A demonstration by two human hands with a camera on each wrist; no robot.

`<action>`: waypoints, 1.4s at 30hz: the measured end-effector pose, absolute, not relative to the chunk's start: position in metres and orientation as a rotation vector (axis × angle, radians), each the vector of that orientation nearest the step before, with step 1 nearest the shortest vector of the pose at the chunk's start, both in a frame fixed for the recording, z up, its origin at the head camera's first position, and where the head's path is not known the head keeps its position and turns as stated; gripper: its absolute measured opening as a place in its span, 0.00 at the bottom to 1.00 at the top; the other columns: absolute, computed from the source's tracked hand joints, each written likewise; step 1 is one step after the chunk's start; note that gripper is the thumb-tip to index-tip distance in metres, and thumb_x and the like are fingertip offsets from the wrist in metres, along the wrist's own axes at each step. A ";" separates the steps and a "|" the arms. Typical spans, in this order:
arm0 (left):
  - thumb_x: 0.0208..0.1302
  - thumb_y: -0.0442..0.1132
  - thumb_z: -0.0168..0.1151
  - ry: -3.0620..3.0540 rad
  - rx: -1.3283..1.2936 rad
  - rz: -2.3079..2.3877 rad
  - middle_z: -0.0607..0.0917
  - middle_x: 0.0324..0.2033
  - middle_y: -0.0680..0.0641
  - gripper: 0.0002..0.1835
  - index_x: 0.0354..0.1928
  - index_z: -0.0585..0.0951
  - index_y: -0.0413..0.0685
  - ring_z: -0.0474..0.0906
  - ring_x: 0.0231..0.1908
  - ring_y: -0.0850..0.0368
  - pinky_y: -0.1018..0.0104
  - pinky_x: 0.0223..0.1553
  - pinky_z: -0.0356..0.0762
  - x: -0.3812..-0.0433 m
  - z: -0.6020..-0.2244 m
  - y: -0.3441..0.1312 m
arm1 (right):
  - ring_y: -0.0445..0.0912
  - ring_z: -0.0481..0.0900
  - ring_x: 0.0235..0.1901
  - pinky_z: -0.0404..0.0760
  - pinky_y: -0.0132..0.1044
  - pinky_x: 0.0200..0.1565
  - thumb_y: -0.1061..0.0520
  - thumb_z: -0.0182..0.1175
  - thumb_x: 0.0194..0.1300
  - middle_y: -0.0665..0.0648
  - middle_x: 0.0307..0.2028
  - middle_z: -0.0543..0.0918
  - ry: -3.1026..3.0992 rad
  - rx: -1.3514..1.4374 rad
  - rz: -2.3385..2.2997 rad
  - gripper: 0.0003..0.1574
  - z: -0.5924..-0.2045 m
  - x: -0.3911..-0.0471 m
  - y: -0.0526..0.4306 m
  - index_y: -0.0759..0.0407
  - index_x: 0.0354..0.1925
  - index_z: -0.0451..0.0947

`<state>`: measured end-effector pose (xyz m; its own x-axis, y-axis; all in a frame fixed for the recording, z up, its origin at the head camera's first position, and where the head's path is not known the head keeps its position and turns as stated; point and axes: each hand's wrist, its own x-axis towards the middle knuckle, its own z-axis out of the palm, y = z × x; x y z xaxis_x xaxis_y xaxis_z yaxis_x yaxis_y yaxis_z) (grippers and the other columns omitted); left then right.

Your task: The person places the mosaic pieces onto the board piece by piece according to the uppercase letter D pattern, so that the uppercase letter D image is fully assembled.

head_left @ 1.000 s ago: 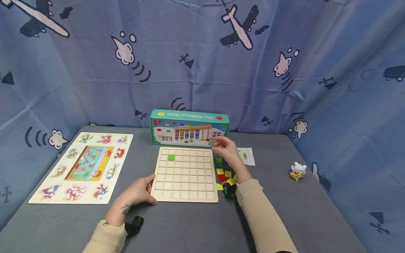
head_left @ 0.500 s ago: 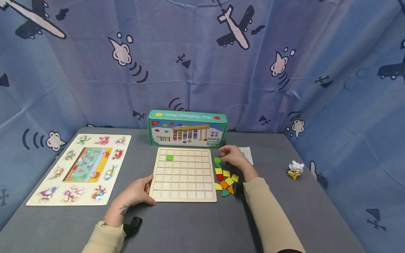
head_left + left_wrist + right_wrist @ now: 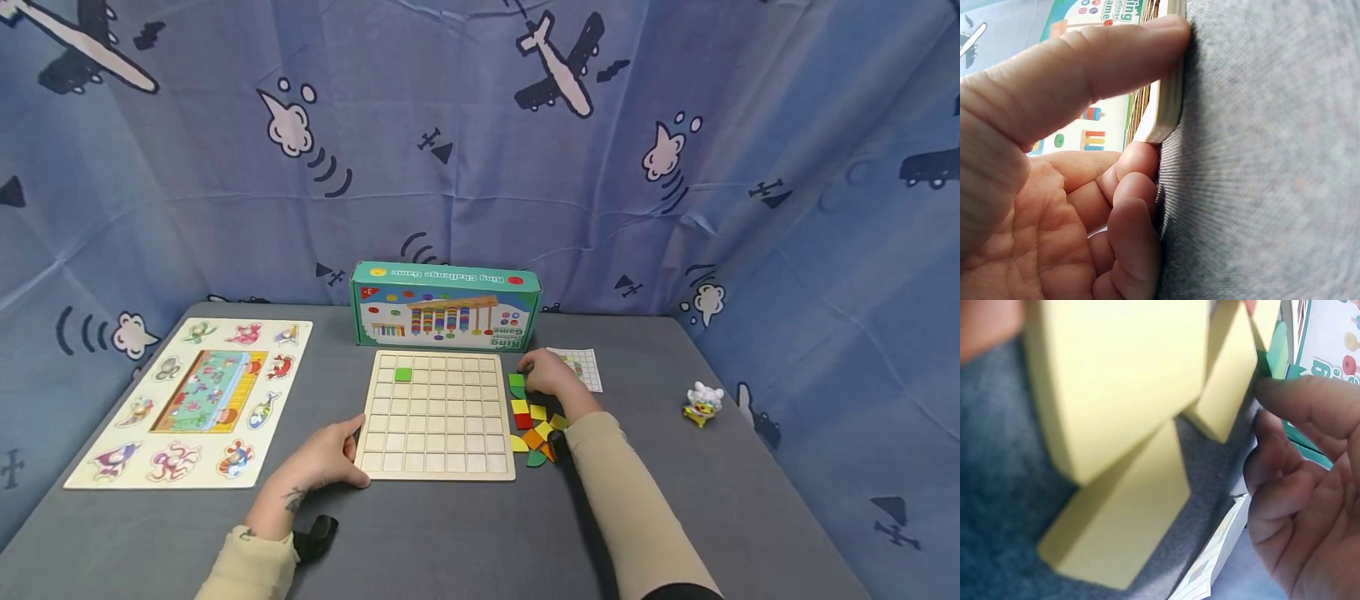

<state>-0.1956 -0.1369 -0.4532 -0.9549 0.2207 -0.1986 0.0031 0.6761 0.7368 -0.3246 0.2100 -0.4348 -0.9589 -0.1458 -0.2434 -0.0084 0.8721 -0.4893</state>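
A pale wooden grid board (image 3: 435,425) lies flat on the table, with one green square tile (image 3: 403,375) in a cell near its far left. At the near left corner my left hand (image 3: 326,454) holds the board; in the left wrist view the thumb (image 3: 1085,75) lies along one edge and bent fingers touch the corner. My right hand (image 3: 551,375) is down just right of the board's far right corner, beside a green square and a darker green piece (image 3: 517,391). Its thumb and index fingertips come close together in the right wrist view; whether they pinch anything is hidden.
Yellow, red, orange and green pieces (image 3: 536,412) lie right of the board. Behind it stands a green game box (image 3: 446,308). A printed grid card (image 3: 588,367) lies beyond my right hand. An animal puzzle board (image 3: 277,425) is at left, a small figurine (image 3: 703,404) at right.
My right hand has come down from beside the box to the table by the green pieces. The left hand stays at the board's corner.
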 end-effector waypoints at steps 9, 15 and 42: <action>0.29 0.30 0.76 2.624 0.174 1.132 0.70 0.19 0.48 0.54 0.66 0.61 0.33 0.63 0.19 0.58 0.67 0.20 0.58 -0.196 -0.453 -0.137 | 0.52 0.75 0.39 0.76 0.43 0.41 0.67 0.62 0.49 0.64 0.47 0.78 2.767 -0.119 -0.744 0.24 -0.436 -0.325 0.211 0.64 0.48 0.78; 0.29 0.30 0.76 2.627 0.177 1.132 0.70 0.19 0.48 0.54 0.66 0.61 0.32 0.63 0.20 0.58 0.68 0.21 0.58 -0.196 -0.452 -0.136 | 0.52 0.76 0.39 0.76 0.45 0.44 0.63 0.63 0.50 0.63 0.45 0.79 2.804 -0.137 -0.724 0.22 -0.434 -0.324 0.211 0.64 0.47 0.78; 0.28 0.29 0.76 2.628 0.171 1.160 0.70 0.19 0.48 0.54 0.66 0.61 0.33 0.64 0.19 0.58 0.68 0.20 0.58 -0.196 -0.454 -0.137 | 0.37 0.73 0.18 0.65 0.31 0.22 0.67 0.57 0.59 0.46 0.26 0.79 1.976 -0.006 -2.224 0.28 -0.443 -0.315 0.094 0.61 0.59 0.70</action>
<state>-0.1959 -0.1372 -0.4545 -0.9585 0.2118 -0.1907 0.0018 0.6736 0.7391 -0.3146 0.0943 -0.4428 -0.9861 -0.1270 -0.1072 0.1214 -0.1100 -0.9865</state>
